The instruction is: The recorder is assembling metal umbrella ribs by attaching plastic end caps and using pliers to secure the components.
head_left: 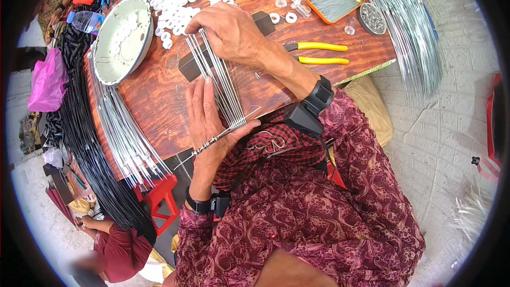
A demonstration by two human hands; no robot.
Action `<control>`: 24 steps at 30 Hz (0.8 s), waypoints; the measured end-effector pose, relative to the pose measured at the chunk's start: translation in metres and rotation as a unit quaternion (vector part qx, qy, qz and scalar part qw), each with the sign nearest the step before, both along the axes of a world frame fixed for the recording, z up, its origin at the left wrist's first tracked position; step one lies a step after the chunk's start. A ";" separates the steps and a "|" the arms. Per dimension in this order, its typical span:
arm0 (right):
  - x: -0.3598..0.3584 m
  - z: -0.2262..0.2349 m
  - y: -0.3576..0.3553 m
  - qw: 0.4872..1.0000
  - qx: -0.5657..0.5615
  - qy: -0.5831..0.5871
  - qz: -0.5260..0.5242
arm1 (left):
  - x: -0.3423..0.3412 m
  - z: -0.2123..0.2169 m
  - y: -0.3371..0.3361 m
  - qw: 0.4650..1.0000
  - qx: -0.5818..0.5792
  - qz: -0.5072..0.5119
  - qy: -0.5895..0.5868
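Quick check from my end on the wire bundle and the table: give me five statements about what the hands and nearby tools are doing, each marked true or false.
1. The left hand grips the bound end of the wire bundle. True.
2. The right hand holds the yellow-handled pliers. False: the pliers lie on the wooden table, untouched; the right hand rests on the far ends of the wires.
3. The wires fan out from the left hand toward the right hand. True.
4. The orange tray sits beside the left hand. False: it is at the table's far right, beyond the pliers.
5. The pale enamel bowl holds white rings. True.
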State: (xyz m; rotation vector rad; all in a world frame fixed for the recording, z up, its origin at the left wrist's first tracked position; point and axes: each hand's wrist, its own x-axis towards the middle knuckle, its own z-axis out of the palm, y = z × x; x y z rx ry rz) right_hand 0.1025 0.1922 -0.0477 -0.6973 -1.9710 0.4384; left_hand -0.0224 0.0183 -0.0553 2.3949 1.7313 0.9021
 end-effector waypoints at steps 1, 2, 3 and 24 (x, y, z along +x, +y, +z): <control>0.001 0.002 0.000 1.000 0.013 -0.006 -0.003 | 0.000 0.000 -0.001 1.000 0.000 0.000 0.000; 0.002 0.004 -0.001 1.000 0.026 -0.011 -0.005 | 0.000 0.001 -0.001 1.000 -0.009 0.003 0.001; 0.002 0.004 -0.001 1.000 0.026 -0.011 -0.005 | 0.000 0.002 -0.002 1.000 -0.018 0.004 0.003; 0.005 0.004 -0.001 0.999 0.029 -0.035 -0.005 | 0.001 0.003 -0.002 1.000 -0.015 0.004 0.009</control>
